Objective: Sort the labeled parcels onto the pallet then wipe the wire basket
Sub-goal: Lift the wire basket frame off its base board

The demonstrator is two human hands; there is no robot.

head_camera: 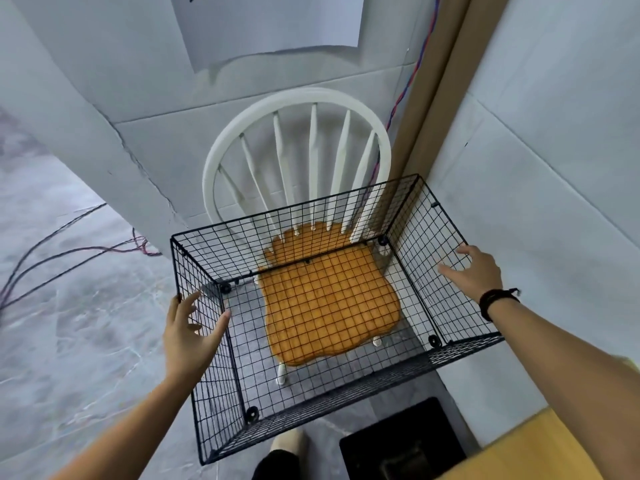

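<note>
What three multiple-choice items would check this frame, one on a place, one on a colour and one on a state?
1. Where is the wire basket?
A. On a pallet.
B. Above the seat of the white chair.
C. Hanging on the wall.

2. What colour is the seat cushion?
A. Blue.
B. Green.
C. Orange.

3. What is inside the wire basket?
A. Nothing.
B. Labeled parcels.
C. A folded cloth.

Key:
1 B, because the seat cushion shows through the mesh floor.
2 C, because it is plainly orange against the white chair.
3 A, because only bare mesh is seen, with the left hand and right hand at the side walls, fingers spread.
</note>
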